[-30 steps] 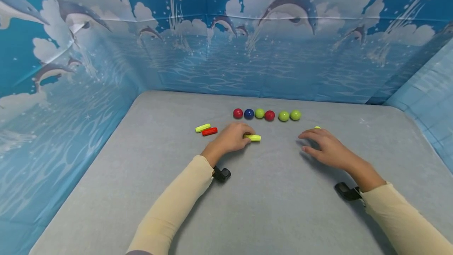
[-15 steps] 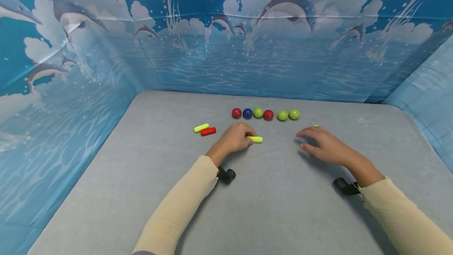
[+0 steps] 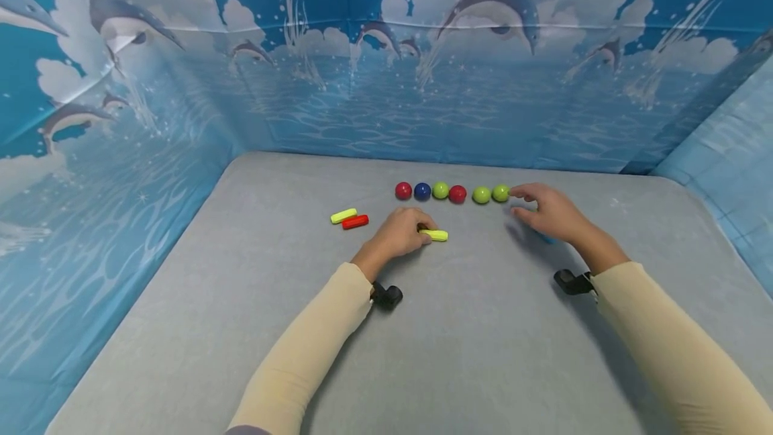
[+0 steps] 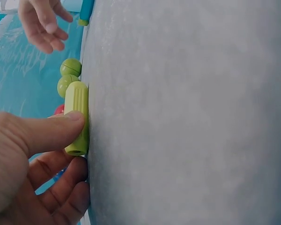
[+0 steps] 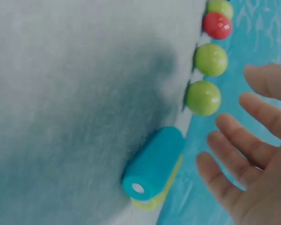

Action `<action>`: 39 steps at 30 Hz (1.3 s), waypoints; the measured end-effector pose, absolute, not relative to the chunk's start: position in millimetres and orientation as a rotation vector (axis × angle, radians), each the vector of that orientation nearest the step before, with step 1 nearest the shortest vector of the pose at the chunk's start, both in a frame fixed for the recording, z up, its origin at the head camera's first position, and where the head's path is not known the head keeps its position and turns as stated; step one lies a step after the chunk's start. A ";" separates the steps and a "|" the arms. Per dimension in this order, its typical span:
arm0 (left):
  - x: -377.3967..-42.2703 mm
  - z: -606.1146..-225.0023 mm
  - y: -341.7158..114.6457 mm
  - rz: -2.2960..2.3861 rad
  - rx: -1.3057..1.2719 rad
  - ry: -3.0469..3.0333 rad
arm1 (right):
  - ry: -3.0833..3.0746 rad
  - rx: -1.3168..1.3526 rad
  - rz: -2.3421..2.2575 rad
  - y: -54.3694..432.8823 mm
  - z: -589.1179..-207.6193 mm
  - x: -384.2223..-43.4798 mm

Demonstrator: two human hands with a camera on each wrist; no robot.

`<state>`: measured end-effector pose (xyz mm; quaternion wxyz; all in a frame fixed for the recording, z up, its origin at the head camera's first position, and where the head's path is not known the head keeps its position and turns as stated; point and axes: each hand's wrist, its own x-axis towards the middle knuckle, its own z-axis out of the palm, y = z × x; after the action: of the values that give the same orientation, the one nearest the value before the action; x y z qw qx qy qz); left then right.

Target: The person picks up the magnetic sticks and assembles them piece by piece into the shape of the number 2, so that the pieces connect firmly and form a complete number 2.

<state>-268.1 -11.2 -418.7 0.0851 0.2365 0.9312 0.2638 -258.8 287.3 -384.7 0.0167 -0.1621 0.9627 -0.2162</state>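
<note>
My left hand (image 3: 398,232) pinches a yellow-green fluted cylinder (image 3: 439,235) low over the grey table; the left wrist view shows the thumb lying along its side, fingers behind. My right hand (image 3: 552,212) hovers with fingers spread and nothing held, fingertips right beside the last green ball (image 3: 500,193) of a row. Below that hand lies a blue cylinder (image 5: 154,161) with a hole in its end, mostly hidden in the head view. Another yellow-green cylinder (image 5: 145,205) shows partly behind the blue one.
Left of the right-end ball, the row holds a green ball (image 3: 481,195), a red ball (image 3: 457,194), another green ball (image 3: 440,190), a blue ball (image 3: 423,191) and a red ball (image 3: 403,190). A yellow cylinder (image 3: 343,216) and a red cylinder (image 3: 355,222) lie at left.
My right hand has moved forward to the right end of the ball row, uncovering part of the blue cylinder. The left hand shifted slightly right early on, keeping its pinch on the yellow-green cylinder.
</note>
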 end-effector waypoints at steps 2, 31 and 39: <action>-268.5 -418.0 -11.9 0.792 0.692 2.773 | 2.995 -0.461 -0.668 285.9 -384.6 -267.4; -266.0 -417.2 -10.8 0.761 0.658 2.810 | 2.911 -0.183 -0.720 270.2 -398.7 -308.5; -266.7 -418.4 -10.8 0.763 0.658 2.804 | 2.946 -0.229 -0.668 271.0 -394.8 -302.0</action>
<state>-266.7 -10.8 -418.4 0.0811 0.2203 0.9380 0.2552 -302.0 271.0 -394.8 0.0562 -0.0754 0.9709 -0.2202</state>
